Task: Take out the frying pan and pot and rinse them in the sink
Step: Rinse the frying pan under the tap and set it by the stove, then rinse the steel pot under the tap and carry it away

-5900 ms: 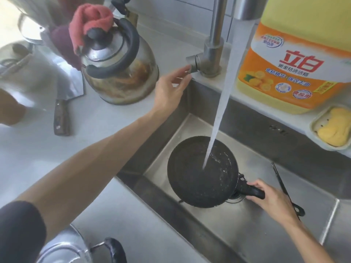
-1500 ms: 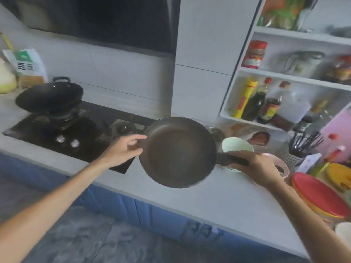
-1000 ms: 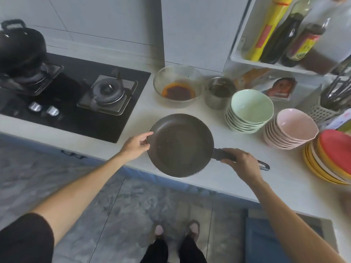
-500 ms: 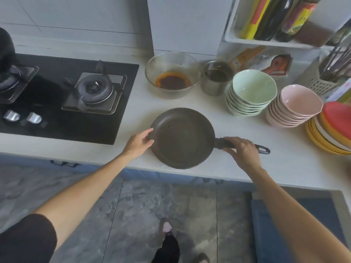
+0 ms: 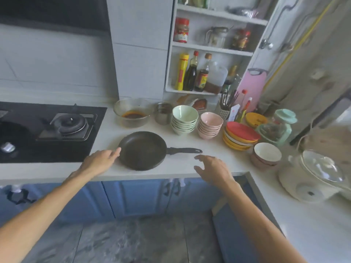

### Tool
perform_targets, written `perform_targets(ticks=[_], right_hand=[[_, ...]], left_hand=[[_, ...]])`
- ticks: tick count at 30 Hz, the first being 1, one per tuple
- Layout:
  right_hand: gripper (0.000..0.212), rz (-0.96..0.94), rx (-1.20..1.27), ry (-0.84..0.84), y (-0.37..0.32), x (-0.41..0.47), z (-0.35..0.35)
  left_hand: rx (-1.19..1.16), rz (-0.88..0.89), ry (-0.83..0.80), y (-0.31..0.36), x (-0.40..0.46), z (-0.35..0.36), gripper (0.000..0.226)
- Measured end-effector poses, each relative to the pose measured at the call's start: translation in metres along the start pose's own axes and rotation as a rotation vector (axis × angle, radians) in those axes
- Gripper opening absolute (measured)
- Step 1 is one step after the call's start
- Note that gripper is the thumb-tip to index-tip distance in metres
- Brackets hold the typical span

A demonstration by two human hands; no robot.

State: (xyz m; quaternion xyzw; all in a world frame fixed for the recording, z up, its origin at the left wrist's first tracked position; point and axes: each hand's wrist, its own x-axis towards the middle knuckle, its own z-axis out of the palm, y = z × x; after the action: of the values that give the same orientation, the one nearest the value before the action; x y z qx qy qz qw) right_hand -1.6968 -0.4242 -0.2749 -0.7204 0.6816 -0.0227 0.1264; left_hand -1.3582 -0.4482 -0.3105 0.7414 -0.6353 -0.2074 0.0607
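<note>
The dark frying pan (image 5: 142, 149) lies flat on the white counter (image 5: 182, 167) near its front edge, its black handle pointing right. My left hand (image 5: 101, 161) rests at the pan's left rim, fingertips touching or almost touching it, fingers apart. My right hand (image 5: 212, 168) hovers open just below and to the right of the handle's end, holding nothing. No pot or sink is in this view.
A gas hob (image 5: 51, 130) lies left of the pan. Behind it stand a glass bowl of sauce (image 5: 133, 114), a steel cup (image 5: 163, 115), stacked green bowls (image 5: 184, 119), pink bowls (image 5: 210, 125) and plates (image 5: 241, 136). A white cooker (image 5: 311, 177) sits right. Blue cabinets below.
The pan has been set down on the counter. My right hand has let go of the handle and drawn back. My view has tilted up toward the shelves.
</note>
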Motion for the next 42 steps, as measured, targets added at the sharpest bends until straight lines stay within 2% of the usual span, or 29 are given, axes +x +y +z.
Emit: perform_targets(ticks=[4, 6, 8, 10, 15, 19, 22, 25, 28, 32, 42], right_hand=[[0.036, -0.044, 0.012, 0.388, 0.011, -0.113, -0.060], [0.035, -0.064, 0.050, 0.543, 0.012, -0.165, -0.093], [0.030, -0.095, 0.101, 0.641, 0.005, -0.212, -0.131], [0.027, -0.128, 0.154, 0.742, -0.004, -0.253, -0.170], [0.033, -0.073, 0.134, 1.027, -0.019, -0.331, -0.245], [0.041, 0.117, 0.072, 1.075, -0.019, -0.367, -0.267], [0.052, 0.250, 0.026, 1.142, -0.020, -0.389, -0.269], [0.066, 0.361, -0.025, 1.112, -0.021, -0.404, -0.267], [0.072, 0.451, -0.014, 1.115, -0.020, -0.426, -0.260], [0.074, 0.604, -0.055, 1.074, -0.006, -0.464, -0.247], [0.067, 0.881, -0.157, 1.121, 0.096, -0.600, -0.217]], left_hand=[[0.045, 0.188, 0.398, 0.046, -0.117, -0.062, 0.053], [-0.110, 0.269, 0.477, 0.070, -0.175, -0.091, 0.053], [-0.264, 0.395, 0.491, 0.094, -0.227, -0.116, 0.058], [-0.299, 0.494, 0.544, 0.114, -0.269, -0.141, 0.066], [-0.101, 0.462, 0.936, 0.139, -0.329, -0.218, 0.072], [-0.037, 0.376, 1.074, 0.149, -0.342, -0.251, 0.081], [-0.053, 0.354, 1.043, 0.161, -0.342, -0.253, 0.086], [-0.059, 0.401, 0.995, 0.175, -0.344, -0.242, 0.087], [-0.062, 0.487, 0.949, 0.196, -0.347, -0.232, 0.074], [-0.105, 0.626, 0.886, 0.237, -0.357, -0.206, 0.061], [-0.180, 1.006, 0.607, 0.392, -0.461, -0.089, 0.070]])
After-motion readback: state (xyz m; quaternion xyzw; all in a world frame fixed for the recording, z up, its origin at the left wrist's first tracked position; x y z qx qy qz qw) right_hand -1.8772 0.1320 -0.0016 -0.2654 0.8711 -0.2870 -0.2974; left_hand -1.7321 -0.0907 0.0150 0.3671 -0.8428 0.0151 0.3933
